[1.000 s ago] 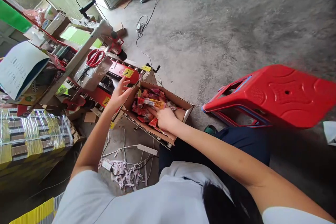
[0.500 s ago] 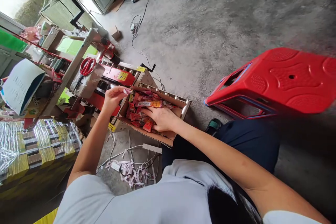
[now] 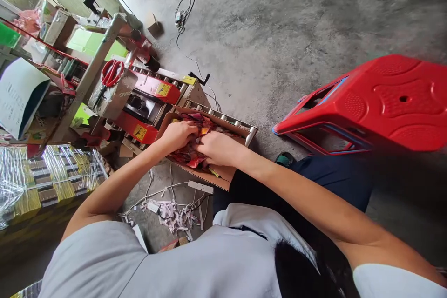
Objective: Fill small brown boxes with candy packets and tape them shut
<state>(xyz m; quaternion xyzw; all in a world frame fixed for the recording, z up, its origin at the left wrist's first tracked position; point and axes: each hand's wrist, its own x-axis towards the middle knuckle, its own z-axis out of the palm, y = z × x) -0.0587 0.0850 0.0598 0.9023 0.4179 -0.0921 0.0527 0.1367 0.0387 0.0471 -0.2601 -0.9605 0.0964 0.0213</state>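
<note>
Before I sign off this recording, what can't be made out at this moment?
All in the head view:
- What the left hand and right hand grip, if anything: their own fingers and the red packets hide it.
- Cardboard box bottom: mostly covered by packets and hands.
- Paper: writing too small.
- Red stool: cut off by the right edge.

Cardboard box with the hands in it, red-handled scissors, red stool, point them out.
Cardboard box (image 3: pixel 226 173), head view, bare cardboard by its nearest corner.
Red-handled scissors (image 3: pixel 111 76), head view, on the handles.
Red stool (image 3: pixel 391 102), head view, on the seat.
</note>
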